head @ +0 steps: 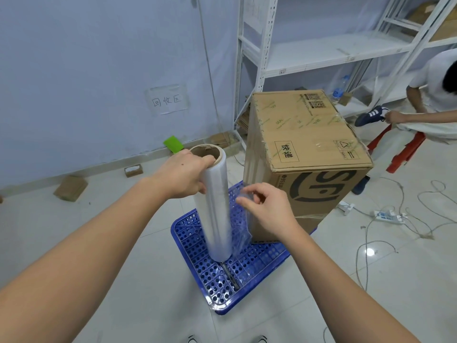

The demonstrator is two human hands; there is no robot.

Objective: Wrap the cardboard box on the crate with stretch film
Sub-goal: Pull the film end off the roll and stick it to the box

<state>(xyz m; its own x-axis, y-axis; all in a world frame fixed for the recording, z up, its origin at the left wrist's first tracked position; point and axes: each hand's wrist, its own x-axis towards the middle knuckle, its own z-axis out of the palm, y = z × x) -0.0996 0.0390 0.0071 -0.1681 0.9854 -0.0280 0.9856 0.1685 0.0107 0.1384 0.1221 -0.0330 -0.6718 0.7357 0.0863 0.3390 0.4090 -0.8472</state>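
A tall brown cardboard box [304, 154] stands on the far right part of an upturned blue plastic crate [212, 276] on the floor. A roll of clear stretch film [217, 214] stands upright on the crate, left of the box. My left hand [183, 175] grips the roll's top, fingers hooked over the cardboard core rim. My right hand [265, 206] pinches the loose end of the film [241, 233], which hangs crumpled between the roll and the box. Old clear tape strips show on the box.
White metal shelving [321, 53] stands behind the box. A person [435, 95] sits at the right on a red stool [405, 149]. Cables and a power strip [388, 216] lie on the tiled floor to the right. Small cardboard boxes [70, 188] sit along the wall at left.
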